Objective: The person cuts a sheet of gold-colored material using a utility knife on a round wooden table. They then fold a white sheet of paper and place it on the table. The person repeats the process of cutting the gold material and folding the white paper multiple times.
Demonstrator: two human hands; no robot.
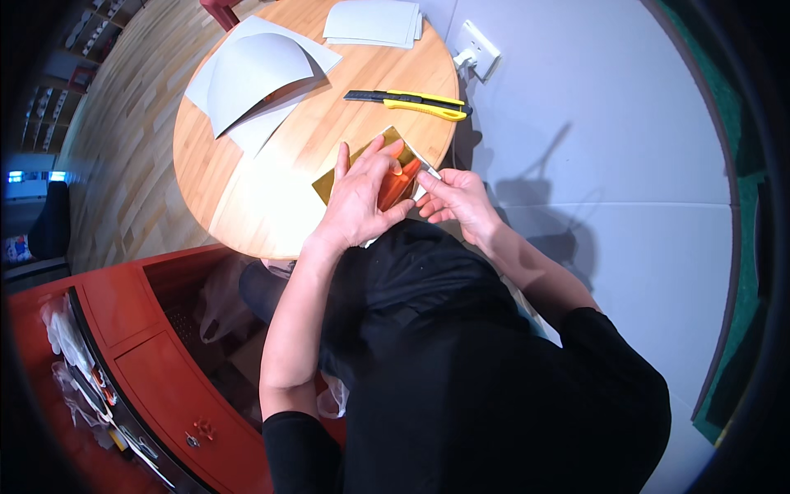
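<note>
**Gold sheet under left palm, right hand at its edge, tight on the wall side**

Left to right. Red cabinet (pixel 140 329) low on my left; plastic bags (pixel 218 305) show in its dark opening. Wood floor (pixel 136 115) beyond the round table (pixel 202 169).

Far left of the tabletop: curled white sheet (pixel 259 78) arching over flat white paper (pixel 262 132), its front edge lifted. Bare wood between that and my left hand, with a bright glare patch on it. Most of my moving room is there.

My left hand (pixel 362 193) is palm down on the gold sheet (pixel 325 188), fingers spread and bent, not wrapped round anything. The sheet is shiny, with orange-red showing beside my fingers. It sits askew by the near right rim, just short of my lap; its left and top corners stick out past my hand.

Paper stack (pixel 370 23) at the far rim, sheet edges slightly offset. Box cutter (pixel 407 103), yellow and black, lies crosswise beyond the gold sheet, bare wood between; handle end crosses the table's right rim.

My right hand (pixel 457 202): thumb at the sheet's right, white-showing edge, fingers curled under. Can't tell if that's a firm pinch. Wall (pixel 609 148) rises just past the rim, so little room outward. Socket (pixel 481 51) with a plug, upper right.
</note>
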